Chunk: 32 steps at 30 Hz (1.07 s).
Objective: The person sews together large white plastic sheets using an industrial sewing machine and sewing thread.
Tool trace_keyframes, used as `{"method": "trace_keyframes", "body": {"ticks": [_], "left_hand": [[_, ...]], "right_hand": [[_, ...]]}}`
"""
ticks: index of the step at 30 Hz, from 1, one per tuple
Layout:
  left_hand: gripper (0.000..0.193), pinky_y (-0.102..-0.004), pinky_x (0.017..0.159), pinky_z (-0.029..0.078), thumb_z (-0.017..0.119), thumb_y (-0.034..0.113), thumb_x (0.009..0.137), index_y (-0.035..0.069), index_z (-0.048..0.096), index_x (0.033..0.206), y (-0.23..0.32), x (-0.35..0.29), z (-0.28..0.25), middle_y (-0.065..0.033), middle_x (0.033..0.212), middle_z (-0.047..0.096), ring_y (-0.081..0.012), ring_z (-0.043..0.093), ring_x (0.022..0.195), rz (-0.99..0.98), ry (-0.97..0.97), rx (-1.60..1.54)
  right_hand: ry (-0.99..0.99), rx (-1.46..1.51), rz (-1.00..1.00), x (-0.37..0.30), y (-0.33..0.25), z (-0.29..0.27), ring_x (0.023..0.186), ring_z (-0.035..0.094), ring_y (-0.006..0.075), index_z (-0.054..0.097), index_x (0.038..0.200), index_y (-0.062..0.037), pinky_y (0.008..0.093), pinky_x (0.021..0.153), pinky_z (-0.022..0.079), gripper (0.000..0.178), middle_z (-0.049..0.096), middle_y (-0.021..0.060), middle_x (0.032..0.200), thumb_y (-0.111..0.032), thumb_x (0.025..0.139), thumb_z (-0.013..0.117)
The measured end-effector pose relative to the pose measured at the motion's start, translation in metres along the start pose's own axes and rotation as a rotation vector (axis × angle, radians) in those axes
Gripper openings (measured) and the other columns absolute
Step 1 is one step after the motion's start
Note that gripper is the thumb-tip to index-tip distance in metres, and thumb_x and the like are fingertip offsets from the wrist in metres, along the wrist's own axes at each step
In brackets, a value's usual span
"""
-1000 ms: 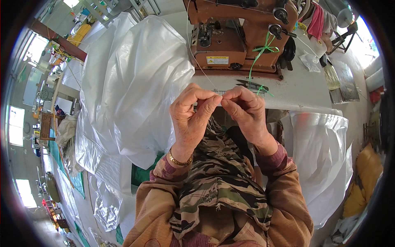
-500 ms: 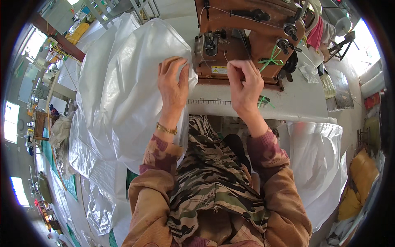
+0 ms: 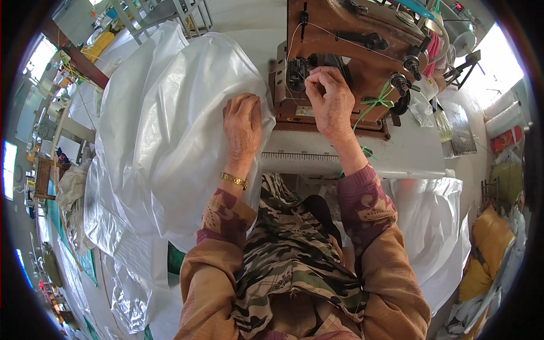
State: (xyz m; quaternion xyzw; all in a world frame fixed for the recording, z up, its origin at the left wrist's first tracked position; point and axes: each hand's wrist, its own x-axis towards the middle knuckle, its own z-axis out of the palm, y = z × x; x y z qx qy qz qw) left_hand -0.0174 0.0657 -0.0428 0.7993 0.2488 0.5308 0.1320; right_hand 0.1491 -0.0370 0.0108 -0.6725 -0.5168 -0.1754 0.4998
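Note:
The brown sewing machine (image 3: pixel 362 54) stands on a pale table. Close by its needle area is my right hand (image 3: pixel 331 105), thumb and fingers drawn into a pinch; whatever lies between the fingertips is too small to make out. A white thread (image 3: pixel 290 42) runs down the machine's front end to the left of that hand. My left hand (image 3: pixel 242 127), with a gold watch band (image 3: pixel 233 180) at its wrist, is over the large white plastic sheeting (image 3: pixel 175 124) near its right edge. Its fingers curl together, hiding anything inside them.
A ruler scale (image 3: pixel 300 156) runs along the table's front edge. Green string (image 3: pixel 378 102) is tied on the machine. More white sheeting (image 3: pixel 428 221) hangs below the table at right. Yellow bags (image 3: pixel 490 238) lie at far right, and a metal chair frame (image 3: pixel 164 17) stands at the back left.
My right hand has moved up toward the needle area, still pinched. My left hand's thumb has drawn closer to its fingers. The whole view has shifted slightly.

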Motion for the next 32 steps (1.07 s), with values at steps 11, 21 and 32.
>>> {"method": "trace_keyframes", "body": {"ticks": [11,21,32], "left_hand": [[0.011,-0.0410,0.089,0.047,0.065,0.001,0.087,0.002,0.067,0.098,0.002,0.000,-0.001,-0.0096,0.102,0.068,-0.0309,0.063,0.095,-0.024,0.003,-0.010],[0.014,-0.0357,0.083,0.052,0.065,-0.001,0.090,0.001,0.068,0.103,0.009,0.004,-0.006,-0.0122,0.101,0.069,-0.0282,0.066,0.092,-0.009,0.051,-0.060],[0.016,-0.0402,0.080,0.054,0.060,0.002,0.094,0.001,0.069,0.108,0.028,0.074,0.007,-0.0162,0.102,0.069,-0.0299,0.068,0.092,0.098,-0.328,-0.125]], "right_hand": [[-0.065,0.028,0.070,0.002,0.000,-0.002,0.086,0.065,0.0276,0.066,0.087,-0.0079,0.0398,0.071,0.051,0.005,0.066,0.0047,0.095,-0.009,0.084,0.070],[-0.034,-0.113,0.041,0.004,-0.001,0.005,0.086,0.065,0.0281,0.067,0.083,-0.0097,0.0411,0.070,0.051,0.004,0.066,0.0045,0.091,-0.012,0.082,0.070],[-0.078,-0.172,0.165,0.007,-0.006,0.008,0.096,0.067,0.0264,0.074,0.097,-0.0137,0.0417,0.080,0.051,0.012,0.069,0.0012,0.101,-0.020,0.087,0.072]]}}
